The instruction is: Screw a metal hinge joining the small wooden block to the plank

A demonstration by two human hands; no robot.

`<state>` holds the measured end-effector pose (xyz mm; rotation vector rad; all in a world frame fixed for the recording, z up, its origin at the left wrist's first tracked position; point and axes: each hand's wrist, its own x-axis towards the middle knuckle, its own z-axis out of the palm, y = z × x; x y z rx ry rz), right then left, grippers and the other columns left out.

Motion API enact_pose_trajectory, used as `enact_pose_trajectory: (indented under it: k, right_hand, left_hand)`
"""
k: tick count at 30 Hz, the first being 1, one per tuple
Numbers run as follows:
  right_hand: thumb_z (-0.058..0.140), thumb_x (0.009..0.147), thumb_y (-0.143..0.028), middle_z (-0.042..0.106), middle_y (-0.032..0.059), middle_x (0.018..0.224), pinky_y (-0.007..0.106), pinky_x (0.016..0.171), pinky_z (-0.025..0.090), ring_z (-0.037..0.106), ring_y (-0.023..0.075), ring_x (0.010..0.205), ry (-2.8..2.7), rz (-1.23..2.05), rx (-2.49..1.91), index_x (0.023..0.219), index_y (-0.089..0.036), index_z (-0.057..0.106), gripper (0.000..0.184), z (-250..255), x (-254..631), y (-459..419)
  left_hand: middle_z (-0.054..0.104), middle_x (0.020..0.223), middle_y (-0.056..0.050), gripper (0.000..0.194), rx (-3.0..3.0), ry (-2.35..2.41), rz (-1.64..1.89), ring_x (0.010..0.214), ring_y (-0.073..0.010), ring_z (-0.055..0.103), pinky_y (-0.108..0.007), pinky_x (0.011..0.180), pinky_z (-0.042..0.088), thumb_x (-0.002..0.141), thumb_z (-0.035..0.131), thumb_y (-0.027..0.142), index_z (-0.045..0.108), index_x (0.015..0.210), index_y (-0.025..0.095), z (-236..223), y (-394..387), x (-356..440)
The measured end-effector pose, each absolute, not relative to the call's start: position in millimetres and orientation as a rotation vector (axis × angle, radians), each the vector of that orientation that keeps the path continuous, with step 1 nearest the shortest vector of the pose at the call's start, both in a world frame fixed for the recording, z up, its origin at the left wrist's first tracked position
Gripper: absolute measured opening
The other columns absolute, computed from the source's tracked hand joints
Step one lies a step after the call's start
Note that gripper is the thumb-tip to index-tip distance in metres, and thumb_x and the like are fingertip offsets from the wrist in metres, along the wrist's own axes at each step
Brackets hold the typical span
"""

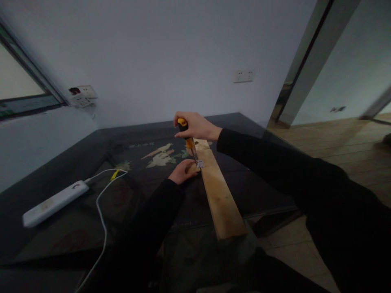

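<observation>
My right hand (197,124) is closed round the yellow-and-black handle of a screwdriver (189,143). The screwdriver leans slightly, and its shaft runs down to a small metal hinge (199,164). Under the hinge lies a long wooden plank (218,191), its near end jutting past the table's front edge. My left hand (183,171) grips a small wooden piece (193,168) at the plank's left side, close to the hinge. Whether the screwdriver's tip sits in a screw is too small to tell.
The dark table (256,179) has a flower print (160,156) and stands against a wall. At left lies a white power strip (56,203), its cable (102,215) running toward me. Wall sockets (243,75) are behind the table.
</observation>
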<state>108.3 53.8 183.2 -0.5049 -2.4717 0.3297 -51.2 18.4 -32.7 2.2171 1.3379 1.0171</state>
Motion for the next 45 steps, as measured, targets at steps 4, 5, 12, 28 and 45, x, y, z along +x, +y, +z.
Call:
enact_pose_trajectory:
  k: [4,5,12,28,45]
  right_hand:
    - [0.076,0.072,-0.02,0.054,0.0004,0.087,0.023,0.062,0.043,0.05,0.0104,0.072,-2.485,0.653,-0.572,0.09,-0.016,0.05,0.031,189,110,59]
    - [0.074,0.073,-0.018,0.054,0.0,0.086,0.022,0.059,0.044,0.05,0.0092,0.068,-2.492,0.754,-0.604,0.092,-0.017,0.05,0.031,191,112,59]
    - [0.069,0.079,-0.014,0.058,-0.002,0.078,0.02,0.054,0.047,0.053,0.007,0.056,-2.629,1.018,-0.67,0.107,-0.019,0.047,0.036,205,117,56]
    - [0.067,0.08,-0.017,0.059,0.0048,0.101,0.021,0.049,0.047,0.055,0.0064,0.056,-2.531,0.81,-0.649,0.103,-0.017,0.049,0.029,194,105,47]
    - [0.07,0.077,-0.031,0.062,0.0075,0.094,0.027,0.071,0.037,0.054,0.0174,0.084,-2.519,0.225,-0.694,0.105,-0.015,0.051,0.037,182,90,45]
  left_hand:
    - [0.062,0.121,-0.013,0.053,2.228,1.344,1.01,0.112,-0.0273,0.059,-0.045,0.101,0.044,0.074,0.075,0.034,0.059,0.121,0.017,-32,17,-52]
    - [0.061,0.121,-0.013,0.053,2.233,1.346,1.008,0.113,-0.0274,0.059,-0.045,0.102,0.043,0.074,0.074,0.034,0.059,0.121,0.017,-31,17,-52]
    - [0.06,0.125,-0.013,0.05,2.258,1.297,1.014,0.117,-0.0281,0.056,-0.047,0.105,0.041,0.077,0.073,0.037,0.061,0.121,0.018,-32,15,-53]
    - [0.059,0.125,-0.012,0.054,2.252,1.307,1.013,0.117,-0.0268,0.056,-0.047,0.104,0.043,0.076,0.073,0.035,0.061,0.125,0.02,-32,17,-49]
    - [0.06,0.124,-0.012,0.053,2.258,1.287,0.996,0.118,-0.0265,0.056,-0.047,0.107,0.041,0.075,0.074,0.035,0.062,0.124,0.02,-26,16,-48]
